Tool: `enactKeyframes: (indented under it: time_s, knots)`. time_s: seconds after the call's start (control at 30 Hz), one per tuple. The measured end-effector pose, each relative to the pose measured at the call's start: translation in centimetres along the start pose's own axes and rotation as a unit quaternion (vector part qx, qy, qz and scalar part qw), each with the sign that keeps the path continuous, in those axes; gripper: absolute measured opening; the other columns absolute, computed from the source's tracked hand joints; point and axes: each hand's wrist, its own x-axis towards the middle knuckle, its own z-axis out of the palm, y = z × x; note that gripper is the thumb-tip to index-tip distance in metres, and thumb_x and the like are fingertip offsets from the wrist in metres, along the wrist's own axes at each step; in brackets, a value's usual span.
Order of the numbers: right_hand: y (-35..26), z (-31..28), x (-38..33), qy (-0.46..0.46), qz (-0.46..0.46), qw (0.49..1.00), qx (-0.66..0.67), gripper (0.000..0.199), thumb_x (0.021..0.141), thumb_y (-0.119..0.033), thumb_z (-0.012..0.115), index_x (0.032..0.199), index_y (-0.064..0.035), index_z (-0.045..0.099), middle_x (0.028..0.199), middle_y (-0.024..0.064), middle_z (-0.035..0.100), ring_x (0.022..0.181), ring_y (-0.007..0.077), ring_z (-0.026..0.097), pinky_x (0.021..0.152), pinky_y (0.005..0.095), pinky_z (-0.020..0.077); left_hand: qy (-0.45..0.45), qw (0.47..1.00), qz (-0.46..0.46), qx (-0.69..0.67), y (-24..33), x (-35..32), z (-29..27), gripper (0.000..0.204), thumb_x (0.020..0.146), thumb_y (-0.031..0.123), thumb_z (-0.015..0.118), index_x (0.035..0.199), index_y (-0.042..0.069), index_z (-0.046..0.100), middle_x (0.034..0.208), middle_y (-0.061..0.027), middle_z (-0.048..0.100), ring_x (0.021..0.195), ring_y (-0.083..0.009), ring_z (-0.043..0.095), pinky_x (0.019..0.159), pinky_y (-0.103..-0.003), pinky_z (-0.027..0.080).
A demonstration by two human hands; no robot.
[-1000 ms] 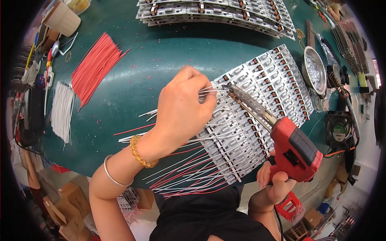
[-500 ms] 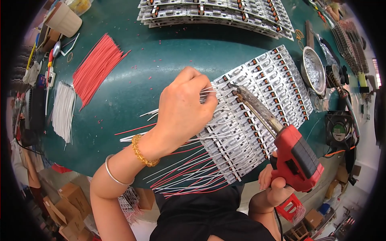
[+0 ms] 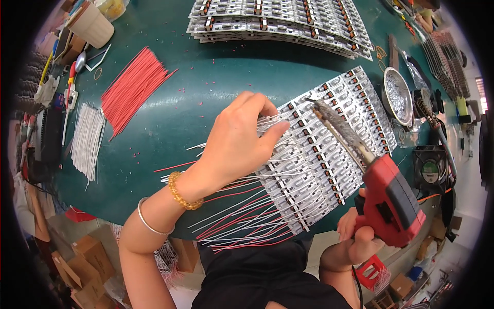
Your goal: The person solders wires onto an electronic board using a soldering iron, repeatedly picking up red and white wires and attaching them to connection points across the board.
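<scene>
A large rectangular panel of grey-white circuit boards (image 3: 337,139), packed with rows of small orange-and-black and silver components, lies aslant on the dark green table (image 3: 177,121) in front of the person. Thin white and red insulated wires (image 3: 249,226) fan out from its left part, their loose ends reaching past the near edge of the table.

The person's left hand (image 3: 239,136) is over the panel's left edge, among the white wires. Its thumb and forefinger stand apart with a gap between them, and a few white wires show in and behind that gap; whether the curled fingers beneath have hold of any wire cannot be told. A yellow beaded bracelet (image 3: 179,193) and a silver bangle (image 3: 147,222) circle this arm.

The right hand (image 3: 360,241) is closed around the grip of a red-and-black pistol-shaped soldering tool (image 3: 393,198). The tool's grimy metal barrel slants up and leftward over the panel, its tip near the upper left corner; contact with the boards cannot be made out.

On the left of the table lie a bundle of straight red wires (image 3: 136,92) and, just beside it, a smaller bundle of white wires (image 3: 87,141). Beyond the panel rises a stack of similar board panels (image 3: 283,23). To the right sit a round silver metal bowl (image 3: 410,105) with shiny grey contents and, nearer the person, a square black fan (image 3: 431,169).
</scene>
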Motion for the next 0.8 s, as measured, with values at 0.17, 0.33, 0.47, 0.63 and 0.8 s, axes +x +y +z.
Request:
enactKeyframes:
  time_s: [0.17, 0.33, 0.47, 0.63, 0.8]
  knots:
    - [-0.2, 1.5, 0.3, 0.018, 0.061, 0.998, -0.013, 0.083, 0.079, -0.050, 0.062, 0.118, 0.0185, 0.035, 0.045, 0.0017, 0.042, 0.034, 0.0091, 0.040, 0.035, 0.0219, 0.0338, -0.008, 0.999, -0.026, -0.023, -0.8, -0.1, -0.2, 0.011, 0.076, 0.007, 0.065, 0.077, -0.002, 0.058, 0.073, -0.0084, 0.054, 0.057, -0.0141, 0.042, 0.053, -0.028, 0.036]
    - [0.2, 1.7, 0.7, -0.017, 0.107, 0.993, 0.040, 0.080, 0.079, -0.048, 0.062, 0.117, 0.0176, 0.036, 0.045, 0.0023, 0.042, 0.035, 0.0093, 0.040, 0.036, 0.0218, 0.0343, 0.007, 0.999, -0.039, 0.012, -1.0, 0.5, 0.1, 0.010, 0.076, 0.005, 0.061, 0.073, -0.003, 0.055, 0.077, -0.0162, 0.056, 0.068, -0.0323, 0.055, 0.062, -0.039, 0.043]
    - [0.6, 1.6, 0.6, -0.018, 0.137, 0.990, 0.035, 0.077, 0.079, -0.047, 0.063, 0.115, 0.0170, 0.037, 0.046, 0.0024, 0.043, 0.035, 0.0095, 0.041, 0.036, 0.0219, 0.0344, 0.005, 0.999, -0.042, 0.032, -1.3, 0.6, 0.3, 0.011, 0.076, 0.006, 0.062, 0.072, -0.002, 0.056, 0.077, -0.0160, 0.056, 0.067, -0.0328, 0.056, 0.061, -0.040, 0.044]
    - [0.2, 1.9, 0.4, 0.004, 0.162, 0.987, 0.008, 0.066, 0.079, -0.045, 0.064, 0.107, 0.0122, 0.044, 0.046, 0.0026, 0.043, 0.036, 0.0098, 0.041, 0.036, 0.0228, 0.0345, 0.021, 0.999, -0.026, 0.036, -1.6, 0.4, 0.2, 0.013, 0.075, 0.008, 0.064, 0.073, -0.003, 0.058, 0.073, -0.0110, 0.056, 0.060, -0.0213, 0.052, 0.054, -0.032, 0.040]
    - [0.5, 1.5, 0.3, -0.043, 0.132, 0.989, -0.049, 0.066, 0.079, -0.045, 0.065, 0.106, 0.0115, 0.045, 0.047, 0.0025, 0.043, 0.036, 0.0095, 0.041, 0.036, 0.0227, 0.0344, 0.022, 0.999, -0.033, 0.037, -1.5, 0.4, 0.3, 0.012, 0.075, 0.007, 0.064, 0.072, -0.003, 0.058, 0.073, -0.0108, 0.057, 0.061, -0.0223, 0.053, 0.054, -0.032, 0.041]
